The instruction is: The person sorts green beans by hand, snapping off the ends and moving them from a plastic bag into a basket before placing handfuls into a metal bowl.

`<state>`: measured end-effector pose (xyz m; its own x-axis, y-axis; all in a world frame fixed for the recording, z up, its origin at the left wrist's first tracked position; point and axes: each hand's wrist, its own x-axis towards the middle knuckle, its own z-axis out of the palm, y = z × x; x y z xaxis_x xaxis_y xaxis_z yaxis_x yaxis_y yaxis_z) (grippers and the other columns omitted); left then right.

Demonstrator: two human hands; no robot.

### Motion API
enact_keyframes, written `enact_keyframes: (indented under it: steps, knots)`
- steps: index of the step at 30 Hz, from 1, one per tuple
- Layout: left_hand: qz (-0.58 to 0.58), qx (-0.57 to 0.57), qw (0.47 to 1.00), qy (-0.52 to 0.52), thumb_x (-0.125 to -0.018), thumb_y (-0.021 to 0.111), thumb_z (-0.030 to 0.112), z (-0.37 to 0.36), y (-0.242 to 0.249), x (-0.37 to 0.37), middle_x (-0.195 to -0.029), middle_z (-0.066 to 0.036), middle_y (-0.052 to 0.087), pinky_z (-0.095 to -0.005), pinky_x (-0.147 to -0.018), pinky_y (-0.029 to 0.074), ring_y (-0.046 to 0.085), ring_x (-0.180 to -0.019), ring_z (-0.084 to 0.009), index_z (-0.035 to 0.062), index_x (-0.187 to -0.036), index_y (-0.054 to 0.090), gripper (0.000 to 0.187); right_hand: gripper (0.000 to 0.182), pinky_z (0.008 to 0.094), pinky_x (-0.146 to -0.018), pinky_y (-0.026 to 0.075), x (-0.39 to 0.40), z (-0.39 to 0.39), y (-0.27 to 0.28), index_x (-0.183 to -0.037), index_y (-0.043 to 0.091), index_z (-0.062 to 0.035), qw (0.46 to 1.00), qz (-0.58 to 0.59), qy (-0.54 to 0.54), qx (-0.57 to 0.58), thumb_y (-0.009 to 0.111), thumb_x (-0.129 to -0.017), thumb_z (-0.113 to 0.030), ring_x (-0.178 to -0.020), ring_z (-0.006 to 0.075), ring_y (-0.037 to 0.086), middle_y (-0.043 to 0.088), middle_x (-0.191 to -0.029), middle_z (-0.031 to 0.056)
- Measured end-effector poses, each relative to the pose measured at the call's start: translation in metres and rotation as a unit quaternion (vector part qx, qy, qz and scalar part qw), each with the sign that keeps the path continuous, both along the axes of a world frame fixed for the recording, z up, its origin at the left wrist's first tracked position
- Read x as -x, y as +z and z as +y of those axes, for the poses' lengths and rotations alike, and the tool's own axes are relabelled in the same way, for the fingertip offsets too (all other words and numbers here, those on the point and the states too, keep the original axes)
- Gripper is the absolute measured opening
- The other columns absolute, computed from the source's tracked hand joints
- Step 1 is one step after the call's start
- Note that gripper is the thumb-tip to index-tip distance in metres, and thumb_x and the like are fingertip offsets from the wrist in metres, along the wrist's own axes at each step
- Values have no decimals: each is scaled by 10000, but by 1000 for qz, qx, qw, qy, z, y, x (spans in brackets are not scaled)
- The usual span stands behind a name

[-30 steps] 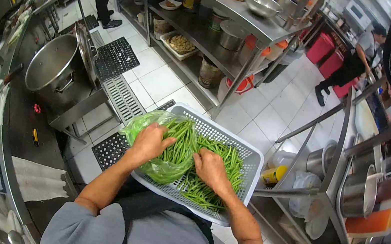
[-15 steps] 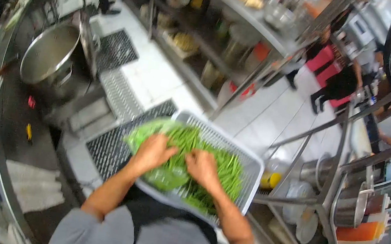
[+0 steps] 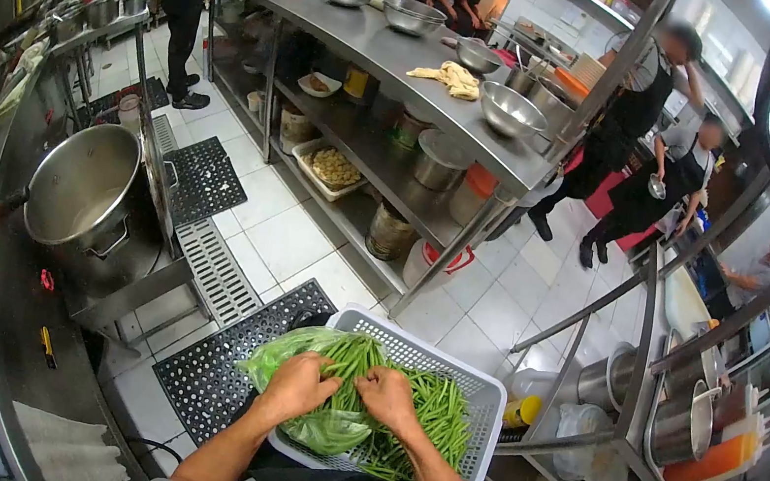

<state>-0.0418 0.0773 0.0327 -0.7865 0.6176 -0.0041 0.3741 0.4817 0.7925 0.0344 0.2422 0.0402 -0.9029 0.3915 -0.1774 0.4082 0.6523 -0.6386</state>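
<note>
A light grey perforated crate (image 3: 486,410) holds loose green beans (image 3: 429,411) on its right side and a translucent green plastic bag (image 3: 331,432) on its left. A bundle of beans (image 3: 354,355) rises from the bag between my two hands. My left hand (image 3: 298,389) has its fingers curled round the left side of this bundle. On the bundle's right side, my right hand (image 3: 387,397) grips it with bent fingers, over the loose beans.
A steel table (image 3: 385,41) with bowls and a yellow cloth (image 3: 447,78) stands ahead. At left are a large pot (image 3: 84,186) and a yellow cutter (image 3: 48,346) on the counter. Several people stand beyond; a metal rack (image 3: 574,443) is at right.
The view has tilted up, showing more of the table and the people. Both hands are still at the bean bundle and have moved slightly lower in the picture.
</note>
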Motion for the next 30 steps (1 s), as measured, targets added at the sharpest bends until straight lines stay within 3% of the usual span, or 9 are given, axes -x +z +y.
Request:
enact_keyframes:
  steps: [6,8,9,11,12,16,18,27,30]
  knots:
    - [35,21,999,-15,-841,663,290,14,1,5,-944,-232,650,-446,-824,486,618,-925,-396,-23,-1028,688,365,295,426,-577,467,-8,3,0,-742,621,25,995,12,-11,98,683,-817,-253,-573,316,597,600,-627,198]
    - [38,27,999,-13,-844,659,270,13,-4,6,-914,-233,652,-455,-803,487,623,-893,-402,-26,-997,697,335,290,352,-498,406,-8,5,-6,-761,641,36,990,46,-23,133,700,-821,-241,-528,145,467,506,-543,114]
    - [41,27,999,-20,-844,659,270,11,-2,6,-914,-233,652,-455,-803,487,623,-893,-402,-26,-997,697,335,290,352,-498,406,-8,5,-9,-761,641,36,989,50,-29,133,700,-821,-241,-528,145,467,506,-543,114]
    - [30,19,999,-16,-838,666,252,9,3,4,-900,-227,655,-456,-790,488,626,-878,-402,-30,-974,701,315,273,370,-522,435,-7,3,-12,-793,655,31,995,68,8,77,702,-812,-236,-531,180,514,550,-569,144]
    - [20,28,999,-8,-829,678,241,9,5,2,-888,-229,654,-453,-786,490,627,-878,-402,-29,-972,702,306,273,403,-564,471,-5,2,-12,-806,668,21,997,56,17,41,694,-811,-252,-565,256,601,603,-625,195]
    - [42,21,999,8,-823,687,239,10,6,0,-897,-231,652,-458,-775,488,628,-859,-403,-24,-980,701,307,291,423,-605,498,-1,1,-6,-821,685,10,999,32,25,31,680,-813,-281,-627,332,649,629,-681,235]
    - [56,6,998,12,-825,692,239,7,12,-2,-893,-225,647,-458,-758,489,625,-817,-404,-21,-996,699,312,334,480,-686,517,0,2,-5,-838,680,15,998,16,47,35,647,-832,-317,-734,415,655,642,-720,246]
    - [31,30,999,12,-806,722,234,-1,28,-3,-855,-213,637,-441,-733,487,626,-806,-373,-13,-989,702,309,352,487,-693,527,-3,-2,2,-872,682,24,999,14,50,-1,649,-841,-325,-735,421,659,643,-721,259]
    - [66,21,998,-3,-809,718,220,-2,27,-5,-863,-221,636,-443,-737,484,622,-810,-379,-17,-998,696,304,318,474,-666,529,-1,-1,-4,-850,692,11,998,41,44,-1,660,-789,-300,-696,409,662,638,-709,259]
